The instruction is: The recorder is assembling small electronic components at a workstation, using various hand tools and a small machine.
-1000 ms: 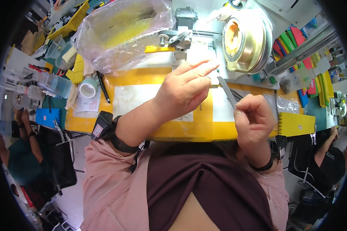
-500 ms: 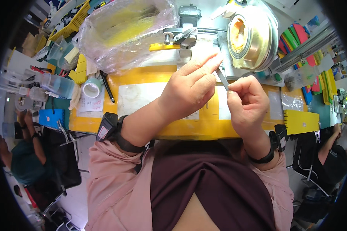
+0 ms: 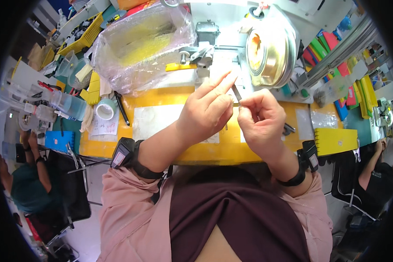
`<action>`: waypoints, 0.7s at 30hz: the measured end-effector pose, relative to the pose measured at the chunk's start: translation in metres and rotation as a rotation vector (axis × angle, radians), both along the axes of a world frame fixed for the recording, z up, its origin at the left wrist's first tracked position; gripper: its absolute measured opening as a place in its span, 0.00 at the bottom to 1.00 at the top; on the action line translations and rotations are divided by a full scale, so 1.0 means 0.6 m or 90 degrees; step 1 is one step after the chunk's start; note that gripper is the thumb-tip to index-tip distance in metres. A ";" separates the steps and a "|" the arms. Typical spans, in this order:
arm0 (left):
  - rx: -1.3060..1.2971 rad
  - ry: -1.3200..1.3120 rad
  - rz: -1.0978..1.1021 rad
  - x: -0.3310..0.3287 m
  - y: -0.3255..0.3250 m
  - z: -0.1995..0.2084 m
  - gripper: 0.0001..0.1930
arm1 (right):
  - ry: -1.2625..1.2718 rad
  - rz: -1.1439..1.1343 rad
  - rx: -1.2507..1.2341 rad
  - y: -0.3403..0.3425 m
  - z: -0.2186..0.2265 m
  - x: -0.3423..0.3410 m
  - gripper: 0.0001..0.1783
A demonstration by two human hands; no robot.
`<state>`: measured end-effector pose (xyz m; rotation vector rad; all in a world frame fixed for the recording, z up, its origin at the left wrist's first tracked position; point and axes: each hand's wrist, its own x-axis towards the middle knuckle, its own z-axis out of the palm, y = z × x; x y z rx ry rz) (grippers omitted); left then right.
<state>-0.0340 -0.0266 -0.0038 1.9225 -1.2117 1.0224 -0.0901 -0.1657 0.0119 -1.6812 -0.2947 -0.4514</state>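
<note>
Over the front of the yellow-topped bench, my two hands are held close together. My right hand [image 3: 263,117] is closed in a pinch on the lower end of a thin dark grey strip [image 3: 236,93]. Beside the strip's upper end is my left hand [image 3: 205,109], index and middle fingers pointing forward and the others curled in with the thumb. Whatever lies between the left fingers is hidden. Just beyond the fingertips stands a bench machine with a metal clamp-like fixture [image 3: 201,56] and a large round brass-coloured reel [image 3: 266,54].
A plastic-lined bin [image 3: 139,48] stands at the back left. Nearer are a tape roll [image 3: 105,109] and a black pen [image 3: 122,108]. Small dark metal pieces [image 3: 288,129] lie behind my right hand, with a yellow notebook [image 3: 335,141] at the right edge. Other people sit on both sides.
The view has shifted slightly. My right hand has moved left, closer to my left hand, and less of the grey strip shows between them. Small dark pieces behind it have come into view.
</note>
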 end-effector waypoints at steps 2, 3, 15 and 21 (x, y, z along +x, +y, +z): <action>-0.006 0.000 -0.004 -0.001 -0.003 0.003 0.08 | -0.004 0.009 0.007 0.003 -0.002 0.008 0.07; -0.008 0.004 -0.011 -0.001 -0.005 0.004 0.07 | -0.011 0.006 0.009 0.003 0.000 0.019 0.08; -0.134 0.192 -0.081 -0.011 0.002 0.016 0.08 | -0.006 -0.046 -0.083 -0.126 -0.047 -0.086 0.11; -0.162 0.223 -0.098 -0.005 0.006 0.007 0.08 | -0.141 -0.224 -0.561 -0.189 -0.022 -0.046 0.06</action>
